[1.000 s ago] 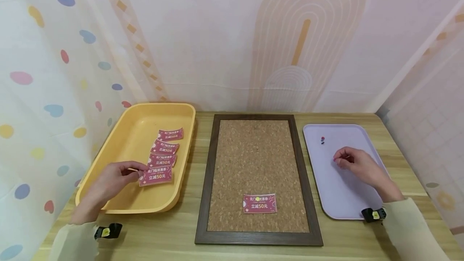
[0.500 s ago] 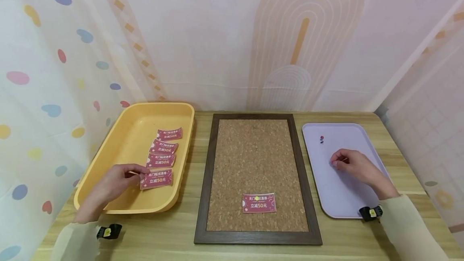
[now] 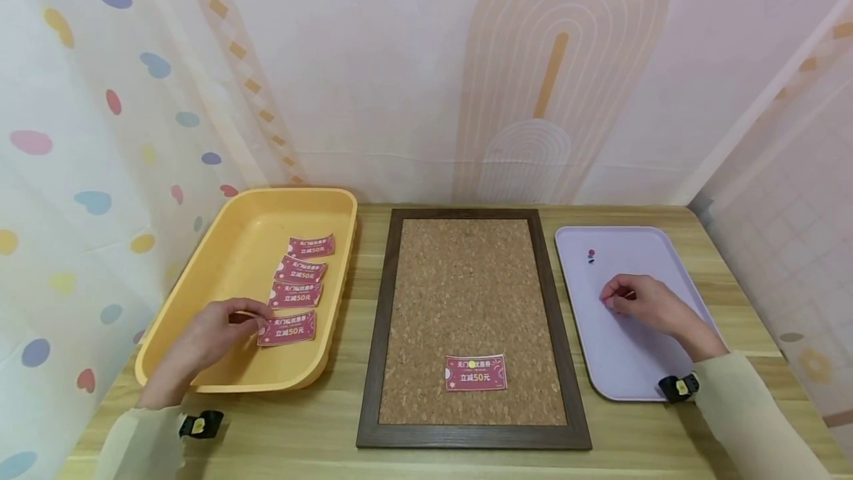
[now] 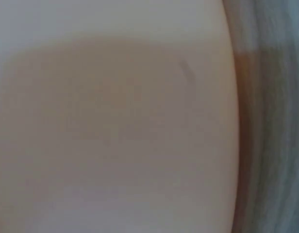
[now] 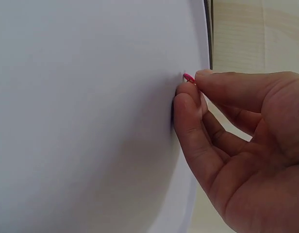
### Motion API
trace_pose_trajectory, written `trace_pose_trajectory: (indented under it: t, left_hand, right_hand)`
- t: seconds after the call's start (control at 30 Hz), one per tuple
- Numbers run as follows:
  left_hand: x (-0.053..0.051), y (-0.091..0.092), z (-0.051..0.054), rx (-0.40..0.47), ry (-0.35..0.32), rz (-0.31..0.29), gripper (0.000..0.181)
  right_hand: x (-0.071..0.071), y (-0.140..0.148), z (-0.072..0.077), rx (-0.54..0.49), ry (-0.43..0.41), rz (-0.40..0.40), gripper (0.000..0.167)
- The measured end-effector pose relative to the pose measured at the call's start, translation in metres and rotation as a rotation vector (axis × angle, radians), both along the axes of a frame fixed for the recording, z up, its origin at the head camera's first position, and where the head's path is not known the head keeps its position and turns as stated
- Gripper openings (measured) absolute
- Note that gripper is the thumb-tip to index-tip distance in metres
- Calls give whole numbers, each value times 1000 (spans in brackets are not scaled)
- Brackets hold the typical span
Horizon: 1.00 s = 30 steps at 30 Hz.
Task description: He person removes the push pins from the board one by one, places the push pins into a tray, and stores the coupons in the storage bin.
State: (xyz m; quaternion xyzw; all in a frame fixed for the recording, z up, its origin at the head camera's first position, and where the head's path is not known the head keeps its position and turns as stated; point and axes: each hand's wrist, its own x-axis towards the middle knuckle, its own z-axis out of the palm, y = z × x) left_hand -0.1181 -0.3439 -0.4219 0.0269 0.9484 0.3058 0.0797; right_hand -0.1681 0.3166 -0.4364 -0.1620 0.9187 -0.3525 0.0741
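Observation:
My left hand (image 3: pixel 216 332) is inside the yellow bin (image 3: pixel 233 243), its thumb and fingers pinching the left end of the nearest pink coupon (image 3: pixel 288 329). Several such coupons lie in a column in that bin. Low over the lilac tray (image 3: pixel 640 243), my right hand (image 3: pixel 653 306) pinches a small pink thumbtack (image 5: pixel 189 77) between thumb and fingertips, clearest in the right wrist view. Another coupon (image 3: pixel 474 377) lies near the lower edge of the cork board (image 3: pixel 469 280), with a yellow thumbtack (image 3: pixel 472 364) at its top. The left wrist view is a blur of skin and wood grain.
On the tray's far left part sit a red tack (image 3: pixel 591 252) and a tiny dark piece (image 3: pixel 591 261). The board's dark frame (image 3: pixel 473 437) lies between bin and tray on the wooden table (image 3: pixel 300 435). A patterned curtain (image 3: pixel 400 95) hangs behind.
The nearest coupon has shifted slightly toward me along with my left fingertips, away from the one behind it. My right hand has moved a little left over the tray.

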Motion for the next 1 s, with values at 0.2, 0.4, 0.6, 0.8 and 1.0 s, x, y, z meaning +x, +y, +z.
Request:
trace_pose_trajectory:
  t: [0.2,0.4,0.6,0.8,1.0]
  left_hand:
    - [5,7,8,-1,120,25,22]
    - [13,27,19,-5,322,9,19]
    - [23,49,33,29,377,12,16]
    - [28,74,39,115,405,-15,16]
    - [28,99,37,188,443,-102,16]
  right_hand:
    - [2,1,2,17,30,-6,5]
    - [8,1,9,-18,30,-31,7]
    - [15,-5,17,-56,15,-53,11]
    - [22,-15,23,-54,89,-59,13]
    - [31,-27,26,-115,102,-60,13]
